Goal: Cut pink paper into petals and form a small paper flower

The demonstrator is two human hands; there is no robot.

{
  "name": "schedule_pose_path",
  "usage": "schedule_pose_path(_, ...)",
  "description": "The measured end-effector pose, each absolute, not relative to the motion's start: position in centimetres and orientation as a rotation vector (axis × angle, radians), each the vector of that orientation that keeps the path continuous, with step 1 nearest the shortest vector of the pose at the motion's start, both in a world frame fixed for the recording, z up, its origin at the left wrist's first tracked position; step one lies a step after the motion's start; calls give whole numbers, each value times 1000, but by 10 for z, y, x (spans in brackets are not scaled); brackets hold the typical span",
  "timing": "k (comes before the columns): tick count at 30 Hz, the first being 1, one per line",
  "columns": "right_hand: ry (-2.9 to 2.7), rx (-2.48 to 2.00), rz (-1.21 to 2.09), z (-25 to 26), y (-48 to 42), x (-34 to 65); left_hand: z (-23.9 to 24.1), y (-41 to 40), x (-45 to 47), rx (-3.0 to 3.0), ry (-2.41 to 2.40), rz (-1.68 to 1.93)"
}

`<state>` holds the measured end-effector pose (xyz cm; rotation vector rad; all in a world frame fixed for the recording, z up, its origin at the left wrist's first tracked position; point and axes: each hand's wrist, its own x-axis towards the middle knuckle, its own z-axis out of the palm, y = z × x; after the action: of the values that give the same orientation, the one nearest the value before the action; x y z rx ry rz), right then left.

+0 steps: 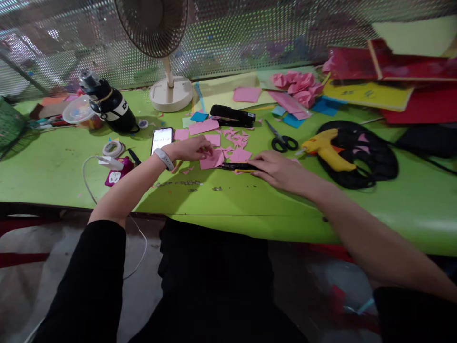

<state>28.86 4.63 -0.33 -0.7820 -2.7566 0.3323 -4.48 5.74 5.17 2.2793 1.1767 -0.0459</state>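
Observation:
My left hand [193, 148], with a white band on its wrist, rests on the green table [250, 205] with fingers curled and pinching a pink paper square [211, 160]. My right hand [276, 169] lies flat, fingers stretched, touching the end of a black and yellow utility knife [238, 166] that lies just below the pink square. More pink squares and small pink scraps [237, 140] are scattered behind the hands.
Scissors [282, 141] and a yellow glue gun [326, 150] lie to the right. A black stapler [232, 116], phone [162, 139], fan base [171, 93], black bottle [109, 105], tape roll [113, 148] and stacks of coloured paper [371, 93] fill the back.

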Motion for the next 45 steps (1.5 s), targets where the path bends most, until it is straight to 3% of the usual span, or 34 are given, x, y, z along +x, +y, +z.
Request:
schedule_pose_path(28,-2745,-825,266,0,31,288,55,55,-41,2256,1197,-55)
schedule_pose_path(45,-2742,-701,409,10,29,277,57,54,-41,2210,1213,-57)
